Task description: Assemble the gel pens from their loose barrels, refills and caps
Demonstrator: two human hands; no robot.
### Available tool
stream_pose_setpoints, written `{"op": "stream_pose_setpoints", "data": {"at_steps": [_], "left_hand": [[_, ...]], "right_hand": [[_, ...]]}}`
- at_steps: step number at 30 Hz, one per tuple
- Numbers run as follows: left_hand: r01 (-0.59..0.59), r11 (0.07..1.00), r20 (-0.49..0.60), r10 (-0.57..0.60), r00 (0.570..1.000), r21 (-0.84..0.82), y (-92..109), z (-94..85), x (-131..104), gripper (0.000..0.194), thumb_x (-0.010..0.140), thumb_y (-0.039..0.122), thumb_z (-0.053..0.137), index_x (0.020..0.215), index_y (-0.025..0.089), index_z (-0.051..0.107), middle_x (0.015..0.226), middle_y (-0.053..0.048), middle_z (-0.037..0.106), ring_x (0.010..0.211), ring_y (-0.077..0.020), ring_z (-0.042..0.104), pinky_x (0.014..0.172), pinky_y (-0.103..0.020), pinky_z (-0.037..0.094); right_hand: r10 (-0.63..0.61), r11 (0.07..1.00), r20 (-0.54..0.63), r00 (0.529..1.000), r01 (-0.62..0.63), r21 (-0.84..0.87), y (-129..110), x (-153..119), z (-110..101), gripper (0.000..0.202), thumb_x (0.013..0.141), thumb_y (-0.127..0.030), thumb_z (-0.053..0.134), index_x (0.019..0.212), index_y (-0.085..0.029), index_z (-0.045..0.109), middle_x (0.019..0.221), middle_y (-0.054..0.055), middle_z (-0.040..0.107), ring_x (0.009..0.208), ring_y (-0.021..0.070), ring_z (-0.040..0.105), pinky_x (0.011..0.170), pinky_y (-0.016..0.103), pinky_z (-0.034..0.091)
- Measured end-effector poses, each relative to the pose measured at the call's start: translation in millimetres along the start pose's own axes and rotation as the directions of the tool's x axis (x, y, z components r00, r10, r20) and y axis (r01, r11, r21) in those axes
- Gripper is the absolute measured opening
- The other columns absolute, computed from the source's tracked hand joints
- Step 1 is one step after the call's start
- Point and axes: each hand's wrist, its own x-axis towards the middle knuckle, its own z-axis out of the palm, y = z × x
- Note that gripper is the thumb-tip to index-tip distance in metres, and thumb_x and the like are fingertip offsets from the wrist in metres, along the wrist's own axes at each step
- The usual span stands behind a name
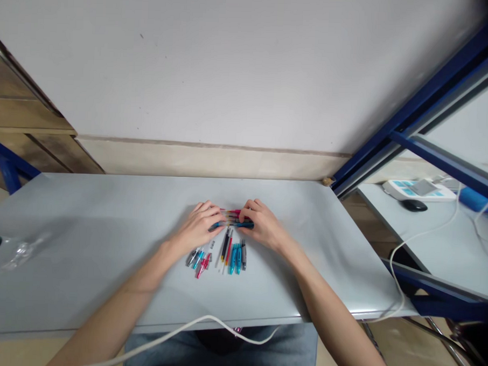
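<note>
A group of assembled pens lies crosswise on the grey table, blue at the near side and pink at the far side. My left hand is curled around their left ends, and my right hand closes on the right ends; both cover part of the pens. Just nearer to me are several ink refills with black and red ink. To their right lie blue pen barrels and a grey barrel. Short clear-and-coloured pen parts, grey, blue and pink, sit below my left hand.
A clear plastic bag with something green lies at the table's left edge. A white cable crosses in front of my lap. At right, past a blue metal frame, another table holds a black mouse and a white device.
</note>
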Motion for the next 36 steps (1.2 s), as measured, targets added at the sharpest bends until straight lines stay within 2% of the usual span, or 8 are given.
{"op": "stream_pose_setpoints", "data": {"at_steps": [8,13,16,18,21,25,30,36], "left_hand": [[0.014,0.999,-0.006,-0.014,1.0,0.03,3.3,-2.7,1.0,0.012,0.099,0.026,0.056,0.102,0.019,0.066,0.105,-0.006,0.068,0.105,-0.024,0.054,0.089,-0.039,0.044],[0.05,0.998,-0.031,-0.049,0.998,0.034,3.6,-11.9,-2.9,0.021,0.1,0.016,0.044,0.102,0.019,0.065,0.1,-0.006,0.068,0.096,-0.0217,0.058,0.085,-0.036,0.044],[0.168,0.986,0.071,-0.168,0.983,0.002,2.7,-20.4,-8.6,0.021,0.094,0.014,0.046,0.096,0.023,0.065,0.089,-0.002,0.07,0.078,-0.0176,0.061,0.073,-0.03,0.042],[0.28,0.96,0.166,-0.279,0.946,0.018,2.4,-27.5,-11.9,0.017,0.089,0.017,0.049,0.091,0.026,0.064,0.071,0.003,0.064,0.059,-0.0148,0.052,0.061,-0.028,0.036],[0.379,0.925,0.285,-0.362,0.888,-0.007,0.7,-36.1,-14.9,0.008,0.083,0.023,0.053,0.081,0.026,0.06,0.06,0.005,0.056,0.051,-0.0133,0.043,0.055,-0.026,0.029],[0.438,0.898,0.383,-0.388,0.838,-0.048,-4.7,-38.2,-16.9,0.012,0.08,0.026,0.052,0.068,0.023,0.052,0.056,0.004,0.05,0.051,-0.0129,0.037,0.053,-0.027,0.026],[0.456,0.885,0.419,-0.38,0.825,-0.094,-9.3,-36.3,-19.0,0.012,0.075,0.025,0.051,0.065,0.022,0.045,0.057,0.005,0.045,0.054,-0.0123,0.034,0.054,-0.027,0.025],[0.477,0.867,0.449,-0.371,0.813,-0.147,-12.9,-36.9,-22.7,0.013,0.072,0.025,0.055,0.066,0.021,0.044,0.058,0.005,0.046,0.053,-0.0115,0.034,0.053,-0.027,0.025]], "right_hand": [[-0.06,0.998,-0.011,0.998,0.06,0.016,-7.5,1.7,3.0,0.005,0.092,-0.012,0.064,0.092,-0.017,0.066,0.096,0.008,0.059,0.092,0.0222,0.048,0.083,0.033,0.041],[-0.178,0.98,0.027,0.984,0.175,0.099,-23.1,1.0,7.5,0.016,0.097,-0.013,0.058,0.098,-0.02,0.073,0.102,0.007,0.062,0.097,0.0219,0.049,0.088,0.035,0.041],[-0.24,0.962,0.051,0.969,0.23,0.148,-28.7,-0.2,13.5,0.021,0.097,-0.012,0.059,0.099,-0.023,0.076,0.105,0.006,0.063,0.1,0.022,0.049,0.088,0.035,0.041],[-0.261,0.954,0.053,0.964,0.25,0.164,-29.4,-0.6,17.3,0.022,0.096,-0.011,0.059,0.098,-0.023,0.077,0.104,0.006,0.063,0.1,0.0216,0.049,0.087,0.034,0.041],[-0.285,0.948,0.064,0.956,0.272,0.165,-28.2,-0.2,21.2,0.021,0.096,-0.011,0.061,0.096,-0.023,0.078,0.103,0.006,0.064,0.098,0.0209,0.049,0.086,0.034,0.041],[-0.297,0.948,0.069,0.953,0.285,0.144,-26.7,1.0,23.3,0.021,0.096,-0.011,0.062,0.093,-0.024,0.079,0.1,0.004,0.065,0.096,0.0203,0.05,0.088,0.035,0.041],[-0.314,0.945,0.076,0.946,0.304,0.125,-28.1,0.6,22.9,0.028,0.096,-0.007,0.057,0.093,-0.024,0.079,0.101,0.004,0.066,0.097,0.0199,0.051,0.09,0.036,0.041],[-0.308,0.949,0.13,0.942,0.295,0.113,-30.1,-0.6,19.8,0.033,0.095,-0.005,0.055,0.096,-0.026,0.079,0.102,0.005,0.067,0.102,0.0215,0.053,0.094,0.038,0.041]]}}
